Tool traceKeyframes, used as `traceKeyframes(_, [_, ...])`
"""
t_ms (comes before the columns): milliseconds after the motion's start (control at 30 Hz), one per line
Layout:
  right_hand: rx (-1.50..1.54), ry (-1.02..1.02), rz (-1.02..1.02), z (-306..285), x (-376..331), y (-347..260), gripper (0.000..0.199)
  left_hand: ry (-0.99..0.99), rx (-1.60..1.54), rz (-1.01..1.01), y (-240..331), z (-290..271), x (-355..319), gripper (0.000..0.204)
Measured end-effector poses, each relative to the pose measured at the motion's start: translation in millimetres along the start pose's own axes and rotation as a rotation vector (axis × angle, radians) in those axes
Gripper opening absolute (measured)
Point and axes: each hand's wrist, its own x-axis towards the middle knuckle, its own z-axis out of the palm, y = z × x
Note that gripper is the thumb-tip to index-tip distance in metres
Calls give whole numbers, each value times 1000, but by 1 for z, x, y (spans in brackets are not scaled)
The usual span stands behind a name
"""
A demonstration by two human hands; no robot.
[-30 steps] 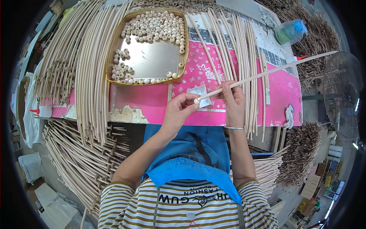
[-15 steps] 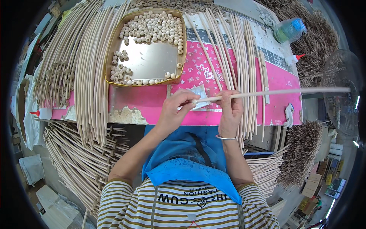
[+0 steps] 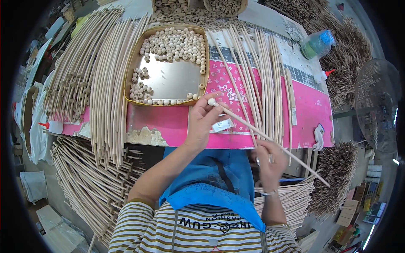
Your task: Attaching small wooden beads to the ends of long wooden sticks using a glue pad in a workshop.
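My left hand (image 3: 200, 125) pinches a slim wooden dowel (image 3: 241, 121) close to its upper end. A round pale wooden bead (image 3: 211, 101) sits on that end, by my thumb and fingertips. From there the dowel slants down to the right, over the table's front edge. My right hand (image 3: 270, 164) is close beside the dowel's lower half, its fingers loosely curled and smeared by motion; whether it touches the dowel is unclear. Behind my left hand, a shallow tray (image 3: 168, 102) holds many similar beads. A small white packet (image 3: 222, 125) lies beside my left hand.
Bundles of dowels lie left (image 3: 105, 97) and right (image 3: 270, 84) on the pink-covered table (image 3: 312, 101). Glue bottles stand left (image 3: 55, 126) and right (image 3: 321, 76), near a green bottle (image 3: 315, 44). More rods (image 3: 84, 181) are stacked below; a fan (image 3: 377, 105) stands right.
The dowel has swung from nearly level to slanting down to the right. My right hand has dropped from its grip near the bead end toward me; my left still holds the dowel.
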Motion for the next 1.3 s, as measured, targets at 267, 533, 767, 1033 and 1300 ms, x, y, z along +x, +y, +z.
traceKeyframes(267, [-530,-51,-49,-117,-61,71,21,-32,196,5,43,-22,16,36])
traceKeyframes(533, [-518,72,-107,-94,-94,82,15,-111,168,53,36,-23,29,31])
traceKeyframes(767, [-541,175,14,-81,-124,97,18,-187,210,-2,22,2,45,40])
traceKeyframes(1033, [-105,899,522,-125,-216,149,25,-570,524,-179,-8,98,23,63])
traceKeyframes(1300, [-657,1271,1029,-245,-388,337,32,-444,530,-418,-35,39,-8,40])
